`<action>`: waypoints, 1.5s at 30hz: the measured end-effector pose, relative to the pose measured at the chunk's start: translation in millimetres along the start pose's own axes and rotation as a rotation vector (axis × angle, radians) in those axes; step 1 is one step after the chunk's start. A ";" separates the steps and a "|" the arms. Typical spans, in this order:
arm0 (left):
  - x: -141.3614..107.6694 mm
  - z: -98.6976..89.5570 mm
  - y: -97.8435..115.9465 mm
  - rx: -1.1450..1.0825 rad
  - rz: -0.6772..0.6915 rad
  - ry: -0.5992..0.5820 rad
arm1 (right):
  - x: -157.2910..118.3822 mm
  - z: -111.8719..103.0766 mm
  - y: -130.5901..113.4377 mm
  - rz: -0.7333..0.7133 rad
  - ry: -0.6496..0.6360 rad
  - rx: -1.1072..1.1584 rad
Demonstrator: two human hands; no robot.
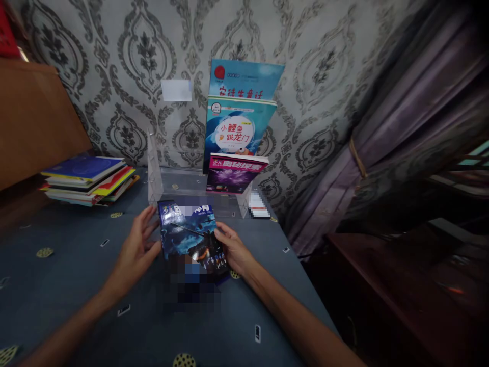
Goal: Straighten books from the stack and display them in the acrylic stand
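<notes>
Far left, a stack of books (86, 178) lies on the tabletop (76, 285). Left hand (136, 245): fingers spread at the dark-blue magazine (190, 235); contact cannot be told. Magazine located near side of clear acrylic bookrack (154, 171). Right hand (236, 250): pinching magazine's right edge.
</notes>
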State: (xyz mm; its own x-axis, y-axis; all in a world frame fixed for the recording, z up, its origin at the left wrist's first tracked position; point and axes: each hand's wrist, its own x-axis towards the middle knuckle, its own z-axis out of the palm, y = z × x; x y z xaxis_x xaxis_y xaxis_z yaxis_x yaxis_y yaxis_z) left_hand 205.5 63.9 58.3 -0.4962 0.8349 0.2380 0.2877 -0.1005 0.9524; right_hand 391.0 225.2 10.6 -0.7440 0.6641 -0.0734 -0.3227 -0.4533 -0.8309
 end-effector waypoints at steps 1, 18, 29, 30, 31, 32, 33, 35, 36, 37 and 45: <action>0.6 1.7 0.5 -0.041 -0.052 -0.019 | 0.5 -0.4 -0.3 -0.013 0.013 -0.003; 50.0 44.9 30.1 -0.111 -0.030 -0.249 | 5.5 -13.7 -36.6 -0.286 0.168 -0.016; 99.4 74.5 39.3 -0.049 0.085 -0.257 | 13.4 -34.6 -73.9 -0.477 0.246 -0.119; 104.7 76.1 39.3 -0.040 0.098 -0.255 | 15.9 -36.1 -78.3 -0.490 0.253 -0.132; 110.3 77.4 39.3 -0.034 0.106 -0.256 | 18.8 -37.2 -82.9 -0.501 0.258 -0.146; 116.3 78.5 39.5 -0.030 0.113 -0.256 | 21.9 -38.0 -87.9 -0.509 0.259 -0.163; 122.6 79.5 39.9 -0.028 0.119 -0.249 | 25.4 -38.4 -93.3 -0.518 0.255 -0.181; 135.7 81.2 41.7 -0.028 0.133 -0.215 | 33.3 -38.1 -105.2 -0.542 0.239 -0.223; 142.4 81.9 43.2 -0.031 0.142 -0.195 | 37.8 -37.5 -111.8 -0.562 0.231 -0.249; 149.1 82.6 45.2 -0.032 0.155 -0.179 | 42.6 -36.6 -118.8 -0.588 0.222 -0.280; 194.8 81.8 69.7 -0.002 0.372 -0.071 | 83.8 -24.1 -174.5 -0.856 0.170 -0.579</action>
State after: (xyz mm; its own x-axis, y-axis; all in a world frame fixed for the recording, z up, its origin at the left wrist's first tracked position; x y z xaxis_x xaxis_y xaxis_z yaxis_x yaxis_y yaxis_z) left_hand 195.8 263.9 155.5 -0.3004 0.7767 0.5536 0.4357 -0.4046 0.8040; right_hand 399.0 374.3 136.1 -0.2925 0.7241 0.6246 -0.3396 0.5319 -0.7757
